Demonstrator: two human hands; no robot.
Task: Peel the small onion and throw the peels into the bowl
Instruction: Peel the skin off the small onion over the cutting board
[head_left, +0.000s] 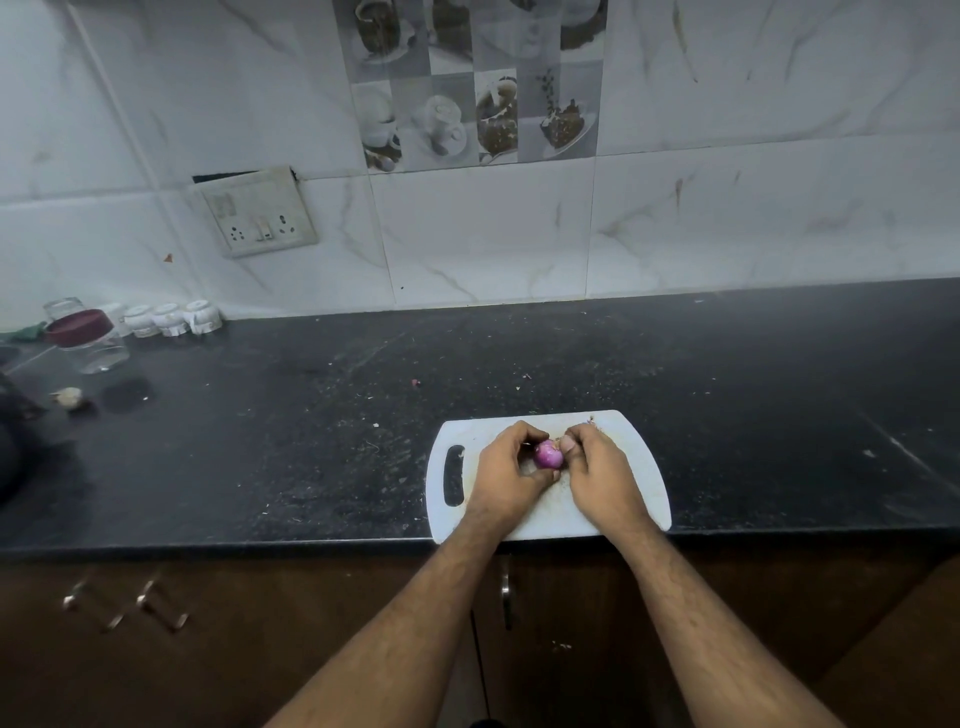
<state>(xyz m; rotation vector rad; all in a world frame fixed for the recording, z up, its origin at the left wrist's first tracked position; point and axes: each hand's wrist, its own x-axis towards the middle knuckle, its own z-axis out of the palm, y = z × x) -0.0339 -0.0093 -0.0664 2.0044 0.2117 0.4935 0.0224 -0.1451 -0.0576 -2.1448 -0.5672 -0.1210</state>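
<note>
Over a white plastic cutting board (639, 483) at the near edge of the dark stone surface (311, 415), the left hand (511, 467) closes its grip on a small purple onion (548, 454). The right hand (597, 470) pinches at its skin, grip closed. Peeling is underway; next, loosened peel needs a bowl, which is not in view.

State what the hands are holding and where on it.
Both hands hold the small onion over the cutting board: left hand on its left side, right hand on its right.

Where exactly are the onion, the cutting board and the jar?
onion (548, 454): head view, its purple middle.
cutting board (641, 467): head view, bare right part.
jar (78, 327): head view, its dark red lid.
</note>
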